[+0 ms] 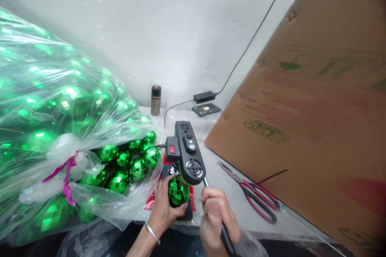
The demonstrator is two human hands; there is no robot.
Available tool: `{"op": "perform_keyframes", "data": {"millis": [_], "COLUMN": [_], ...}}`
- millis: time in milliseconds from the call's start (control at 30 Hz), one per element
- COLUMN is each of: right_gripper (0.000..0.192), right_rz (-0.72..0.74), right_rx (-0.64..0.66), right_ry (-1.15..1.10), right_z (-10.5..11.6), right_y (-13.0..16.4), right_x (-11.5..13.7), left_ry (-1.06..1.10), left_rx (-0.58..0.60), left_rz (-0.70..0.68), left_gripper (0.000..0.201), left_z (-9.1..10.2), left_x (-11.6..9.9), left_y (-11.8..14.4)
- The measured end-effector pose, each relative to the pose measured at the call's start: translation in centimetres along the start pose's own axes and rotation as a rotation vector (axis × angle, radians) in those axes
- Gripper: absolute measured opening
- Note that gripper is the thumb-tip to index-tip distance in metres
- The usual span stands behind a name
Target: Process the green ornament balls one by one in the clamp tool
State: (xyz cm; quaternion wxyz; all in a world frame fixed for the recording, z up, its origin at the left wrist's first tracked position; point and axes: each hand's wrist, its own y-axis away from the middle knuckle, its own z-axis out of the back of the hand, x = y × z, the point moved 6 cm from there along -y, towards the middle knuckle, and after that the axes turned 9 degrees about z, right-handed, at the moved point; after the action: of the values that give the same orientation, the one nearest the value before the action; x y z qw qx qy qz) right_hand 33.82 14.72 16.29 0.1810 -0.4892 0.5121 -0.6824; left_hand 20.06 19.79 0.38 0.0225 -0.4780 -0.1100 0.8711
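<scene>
My left hand (163, 209) cups a green faceted ball (177, 191) under the head of a small black machine (188, 154) that has a red switch. A bracelet sits on that wrist. My right hand (215, 219) is closed around the machine's metal lever handle (224, 233), which runs down from the machine's right side. Several loose green balls (132, 160) lie just left of the machine, spilling from a clear plastic bag (54, 128) tied with a pink ribbon.
Red-handled scissors (256, 194) lie on the white table to the right. A large cardboard sheet (316, 108) leans along the right side. At the back stand a small spray can (156, 100), a black power adapter (205, 96) with cable, and a flat dark device (206, 109).
</scene>
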Motion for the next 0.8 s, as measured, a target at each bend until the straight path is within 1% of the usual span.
{"op": "perform_keyframes", "data": {"millis": [200,567,800], "right_gripper": [0.03,0.032,0.036], "right_rz": [-0.012,-0.01,0.016], "right_rx": [-0.001,-0.024,-0.046], "right_ry": [0.012,-0.004,0.013], "right_z": [-0.01,-0.14,-0.45], "right_y": [0.14,0.01,-0.73], "right_x": [-0.05,-0.13,0.63], "left_ry": [0.029,0.013,0.03], "left_rx": [0.018,-0.004,-0.029], "left_rz": [0.041,0.012,0.008], "left_gripper": [0.074,0.076,0.077], "left_z": [-0.02,0.09,-0.41], "left_x": [0.01,-0.28,-0.03], "left_y": [-0.13,-0.17,-0.14]}}
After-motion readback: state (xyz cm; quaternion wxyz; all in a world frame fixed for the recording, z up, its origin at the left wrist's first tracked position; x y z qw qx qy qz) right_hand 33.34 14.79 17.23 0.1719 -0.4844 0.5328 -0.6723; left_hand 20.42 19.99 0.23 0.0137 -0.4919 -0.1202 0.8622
